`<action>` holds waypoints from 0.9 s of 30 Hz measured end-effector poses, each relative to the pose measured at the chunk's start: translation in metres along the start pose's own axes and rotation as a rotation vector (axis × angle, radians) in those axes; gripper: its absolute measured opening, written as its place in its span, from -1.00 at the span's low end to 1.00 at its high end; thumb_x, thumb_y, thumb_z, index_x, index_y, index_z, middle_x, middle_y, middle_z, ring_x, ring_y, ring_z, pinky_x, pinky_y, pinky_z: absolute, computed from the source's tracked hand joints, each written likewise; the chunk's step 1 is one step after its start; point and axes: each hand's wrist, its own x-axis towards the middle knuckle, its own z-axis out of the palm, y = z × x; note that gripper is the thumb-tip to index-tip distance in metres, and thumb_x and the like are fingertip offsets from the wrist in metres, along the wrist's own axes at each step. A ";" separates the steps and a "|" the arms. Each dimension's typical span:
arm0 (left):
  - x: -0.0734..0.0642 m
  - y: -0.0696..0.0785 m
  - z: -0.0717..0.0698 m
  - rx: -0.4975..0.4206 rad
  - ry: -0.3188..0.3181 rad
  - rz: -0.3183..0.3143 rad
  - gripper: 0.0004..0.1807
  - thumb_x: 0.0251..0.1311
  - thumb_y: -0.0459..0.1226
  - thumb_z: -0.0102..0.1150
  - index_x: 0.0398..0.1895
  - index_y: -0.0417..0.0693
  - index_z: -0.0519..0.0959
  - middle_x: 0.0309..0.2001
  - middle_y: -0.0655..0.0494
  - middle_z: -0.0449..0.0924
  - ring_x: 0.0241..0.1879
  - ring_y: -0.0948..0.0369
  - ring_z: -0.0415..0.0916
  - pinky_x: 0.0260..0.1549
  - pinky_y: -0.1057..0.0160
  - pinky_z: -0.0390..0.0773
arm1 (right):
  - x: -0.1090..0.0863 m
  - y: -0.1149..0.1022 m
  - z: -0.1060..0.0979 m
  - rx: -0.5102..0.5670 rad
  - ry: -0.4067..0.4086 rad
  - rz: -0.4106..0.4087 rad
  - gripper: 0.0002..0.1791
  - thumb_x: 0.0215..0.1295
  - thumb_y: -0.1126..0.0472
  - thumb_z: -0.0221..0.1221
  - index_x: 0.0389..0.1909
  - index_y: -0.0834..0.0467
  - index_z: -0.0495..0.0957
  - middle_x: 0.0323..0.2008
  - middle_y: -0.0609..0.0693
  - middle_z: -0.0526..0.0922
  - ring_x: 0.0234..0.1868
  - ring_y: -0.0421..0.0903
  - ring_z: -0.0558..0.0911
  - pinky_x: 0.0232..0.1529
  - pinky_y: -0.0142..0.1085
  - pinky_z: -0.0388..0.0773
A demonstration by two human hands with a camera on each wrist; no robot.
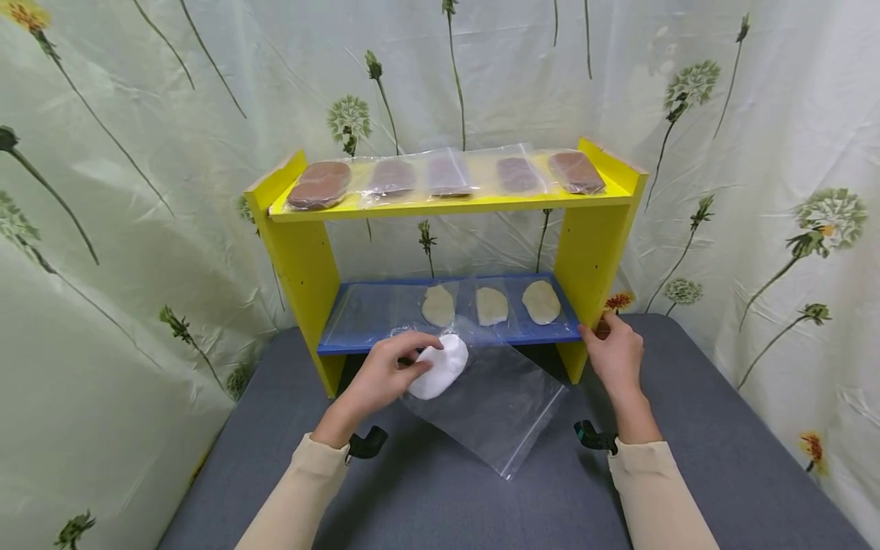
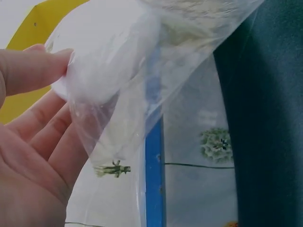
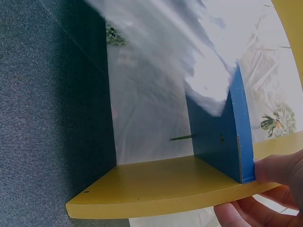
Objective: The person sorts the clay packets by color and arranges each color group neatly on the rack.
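My left hand (image 1: 392, 370) pinches a white, flat, round piece (image 1: 445, 368) between thumb and fingers, in front of the blue lower shelf. The piece sits in a clear zip bag (image 1: 498, 409), whose loose part hangs slanting to the right over the table. Up close in the left wrist view, the thumb presses on the bag film (image 2: 106, 118) over the white piece (image 2: 102, 38). At the right, my right hand (image 1: 614, 355) grips the front edge of the rack's yellow side panel (image 1: 591, 263), thumb beside the end of the blue shelf (image 3: 244, 142).
On the blue shelf (image 1: 357, 347), three pale flat pieces (image 1: 541, 302) lie in clear bags, with more clear film (image 1: 367, 305) at the left. Several reddish-brown slabs (image 1: 319, 185) in bags line the yellow top shelf (image 1: 440, 207). The rack stands on a dark grey table (image 1: 440, 512) before a flowered curtain (image 1: 763, 99).
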 end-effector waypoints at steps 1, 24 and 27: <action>0.001 -0.001 -0.001 0.000 0.017 0.024 -0.60 0.26 -0.44 0.32 0.04 0.25 0.68 -0.06 0.32 0.62 -0.28 0.26 0.50 -0.37 0.25 0.58 | 0.000 0.000 0.000 -0.001 -0.002 0.003 -0.67 0.33 0.14 0.32 -0.03 0.30 0.64 -0.23 0.27 0.72 -0.19 0.23 0.66 -0.15 0.09 0.53; 0.010 -0.032 -0.030 -0.174 0.359 -0.168 -0.67 0.30 -0.32 0.33 0.11 0.10 0.70 0.15 0.10 0.59 -0.06 0.04 0.66 -0.43 0.29 0.56 | 0.001 0.002 0.001 -0.003 -0.021 0.017 -0.66 0.37 0.11 0.30 0.01 0.27 0.63 -0.22 0.24 0.72 -0.21 0.18 0.67 -0.22 0.03 0.58; 0.012 -0.036 -0.033 -0.211 0.405 -0.199 -0.65 0.31 -0.33 0.31 0.15 0.01 0.67 0.21 0.03 0.55 -0.18 -0.04 0.66 -0.59 0.31 0.40 | 0.000 0.003 0.002 -0.002 -0.023 0.018 -0.67 0.37 0.12 0.29 0.00 0.27 0.63 -0.23 0.24 0.72 -0.22 0.19 0.67 -0.22 0.03 0.58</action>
